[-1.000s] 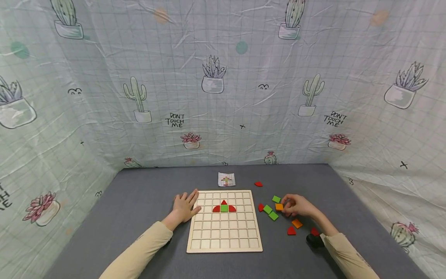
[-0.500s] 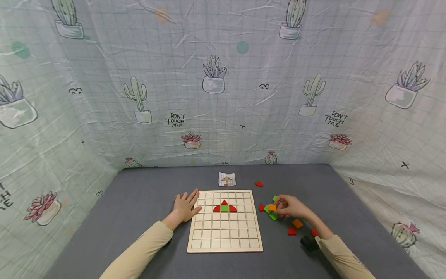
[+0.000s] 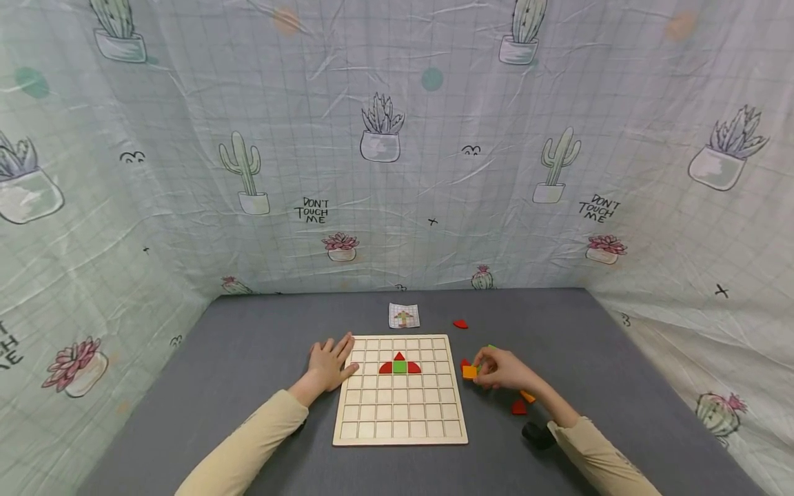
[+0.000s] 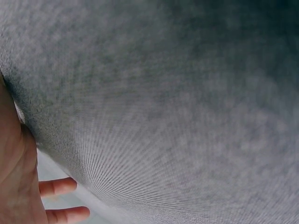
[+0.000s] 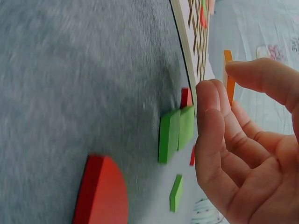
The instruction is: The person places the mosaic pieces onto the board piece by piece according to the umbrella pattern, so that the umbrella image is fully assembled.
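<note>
My right hand (image 3: 504, 370) pinches an orange square tile (image 3: 469, 373) between thumb and fingers, just off the right edge of a wooden grid board (image 3: 400, 413). In the right wrist view the thumb presses the orange tile (image 5: 227, 56), held above the table. My left hand (image 3: 327, 364) rests spread on the board's left edge; the left wrist view catches part of its palm and two fingertips (image 4: 60, 186). On the board a green square (image 3: 400, 367) sits between two red rounded pieces (image 3: 413, 368), with a red triangle (image 3: 400, 357) above it.
Behind the board lies a small printed card (image 3: 404, 316). A red piece (image 3: 460, 324) lies to its right. Below my right hand are green tiles (image 5: 169, 135) and a red rounded piece (image 5: 110, 191). Another red piece (image 3: 518, 407) lies nearer the right sleeve. Patterned curtains (image 3: 384, 186) surround the table.
My right hand has picked up the orange square and carried it left, over the green tiles toward the board. My left hand has stayed in place.
</note>
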`<state>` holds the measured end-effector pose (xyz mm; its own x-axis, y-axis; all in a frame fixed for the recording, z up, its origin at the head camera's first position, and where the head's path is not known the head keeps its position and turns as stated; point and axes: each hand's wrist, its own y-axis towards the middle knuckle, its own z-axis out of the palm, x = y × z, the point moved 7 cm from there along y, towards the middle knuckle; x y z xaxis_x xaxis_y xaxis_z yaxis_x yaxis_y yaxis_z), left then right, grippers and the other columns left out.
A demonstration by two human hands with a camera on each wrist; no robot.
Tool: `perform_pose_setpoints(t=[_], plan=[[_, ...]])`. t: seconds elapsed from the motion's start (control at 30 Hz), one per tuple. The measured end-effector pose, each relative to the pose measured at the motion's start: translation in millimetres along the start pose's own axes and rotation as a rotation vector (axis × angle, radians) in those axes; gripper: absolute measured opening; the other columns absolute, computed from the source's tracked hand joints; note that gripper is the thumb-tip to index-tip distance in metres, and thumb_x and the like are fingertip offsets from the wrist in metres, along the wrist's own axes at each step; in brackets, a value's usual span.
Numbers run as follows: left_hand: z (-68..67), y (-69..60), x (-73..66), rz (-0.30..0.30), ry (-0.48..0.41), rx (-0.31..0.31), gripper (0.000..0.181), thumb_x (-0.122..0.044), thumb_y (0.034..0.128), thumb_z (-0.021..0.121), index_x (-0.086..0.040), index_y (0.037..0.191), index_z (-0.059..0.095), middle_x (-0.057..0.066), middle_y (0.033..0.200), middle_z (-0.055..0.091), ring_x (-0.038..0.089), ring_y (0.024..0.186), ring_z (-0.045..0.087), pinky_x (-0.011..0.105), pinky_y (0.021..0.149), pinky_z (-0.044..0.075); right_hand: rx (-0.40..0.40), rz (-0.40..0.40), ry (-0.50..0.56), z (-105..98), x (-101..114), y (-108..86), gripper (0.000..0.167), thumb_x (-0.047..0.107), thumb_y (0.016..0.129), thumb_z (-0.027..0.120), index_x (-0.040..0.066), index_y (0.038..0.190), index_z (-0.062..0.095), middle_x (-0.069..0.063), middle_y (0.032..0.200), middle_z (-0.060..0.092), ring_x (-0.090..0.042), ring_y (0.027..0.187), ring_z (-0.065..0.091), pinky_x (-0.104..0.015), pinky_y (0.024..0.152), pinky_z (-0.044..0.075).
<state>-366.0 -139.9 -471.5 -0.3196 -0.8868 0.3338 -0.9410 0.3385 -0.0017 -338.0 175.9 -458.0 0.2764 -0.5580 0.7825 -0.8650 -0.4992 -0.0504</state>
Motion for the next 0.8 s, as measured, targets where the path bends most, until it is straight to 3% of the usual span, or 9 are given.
perform_pose_setpoints(t=[0.33,0.8], plan=[[-2.8,-0.9,-0.3,-0.004,0.003,0.006,0.062,-0.055,0.0901,0.033,-0.019,0.14,0.03,-0.005,0.146,0.029,0.025,0.104,0.041,0.043,0.07,0.036,0.056,-0.046,0.036,22,12,8.1,0.025,0.012,0.08,0.065,-0.001,0.095,0.051,-0.014,0.072,0.063,-0.019,0.058,0.059,-0.031,0.051,0.048],[-5.9,-3.2,-0.1,0.0,0.01,0.009,0.061,-0.055,0.0902,0.031,-0.019,0.14,0.031,-0.005,0.145,0.03,0.024,0.104,0.042,0.043,0.071,0.037,0.053,-0.072,0.028,44,30,24.8,0.024,0.011,0.078,0.066,0.002,0.094,0.052,-0.014,0.071,0.065,-0.024,0.059,0.06,-0.034,0.05,0.048]])
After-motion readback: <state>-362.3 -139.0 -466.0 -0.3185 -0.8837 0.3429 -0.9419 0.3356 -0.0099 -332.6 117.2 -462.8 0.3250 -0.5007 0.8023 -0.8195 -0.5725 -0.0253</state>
